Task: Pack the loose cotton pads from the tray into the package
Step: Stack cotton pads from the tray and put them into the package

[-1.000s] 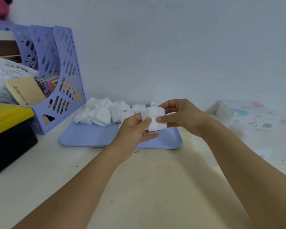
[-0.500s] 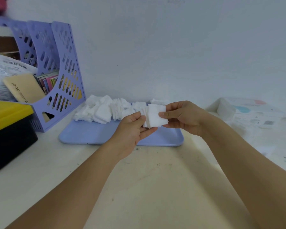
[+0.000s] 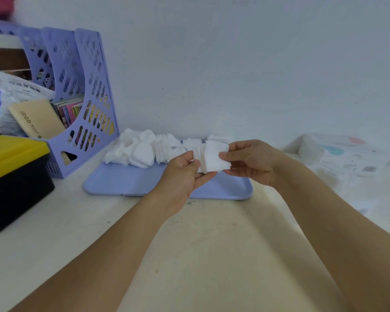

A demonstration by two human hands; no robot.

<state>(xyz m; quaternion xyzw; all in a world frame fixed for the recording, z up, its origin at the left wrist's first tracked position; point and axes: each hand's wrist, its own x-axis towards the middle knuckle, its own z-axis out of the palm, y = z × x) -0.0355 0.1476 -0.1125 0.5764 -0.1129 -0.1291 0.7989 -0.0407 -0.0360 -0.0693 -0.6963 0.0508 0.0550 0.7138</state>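
Note:
A small stack of white square cotton pads (image 3: 212,157) is held above the lilac tray (image 3: 126,183). My left hand (image 3: 185,174) grips the stack's left side from below, thumb on its near face. My right hand (image 3: 250,159) pinches its right edge. More loose cotton pads (image 3: 142,148) lie heaped along the tray's far side by the wall. The package (image 3: 338,152), clear plastic with a printed label, lies on the table at the right, apart from both hands.
A lilac file rack (image 3: 77,97) with books and papers stands at the left against the wall. A black box with a yellow lid (image 3: 11,176) sits at the left edge. The beige tabletop (image 3: 212,255) spreads out in front of the tray.
The stack has shifted slightly right and tilted between my hands; both hands keep their grip on it above the tray.

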